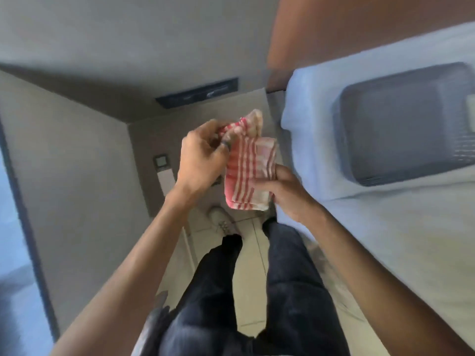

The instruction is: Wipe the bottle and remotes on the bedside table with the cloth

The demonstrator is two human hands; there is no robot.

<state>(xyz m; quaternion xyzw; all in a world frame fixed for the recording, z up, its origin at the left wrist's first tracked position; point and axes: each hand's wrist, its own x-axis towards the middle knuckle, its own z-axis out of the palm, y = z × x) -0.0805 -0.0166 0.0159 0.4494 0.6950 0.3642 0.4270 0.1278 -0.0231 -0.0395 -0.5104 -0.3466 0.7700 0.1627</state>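
Observation:
A red-and-white striped cloth [245,173] hangs folded between both hands in the middle of the head view. My left hand [203,152] pinches its bunched top corner. My right hand [280,191] grips its lower right edge from the side. A white remote-like object [168,182] and a small dark square device [161,160] lie on the grey bedside surface [146,150] below the hands. No bottle shows in this blurred frame.
A bed with a pale blue sheet [385,227] and a grey pillow [403,122] fills the right side. A brown headboard [359,29] stands behind it. Grey walls close in on the left. My legs and a light shoe [221,219] stand on the tiled floor.

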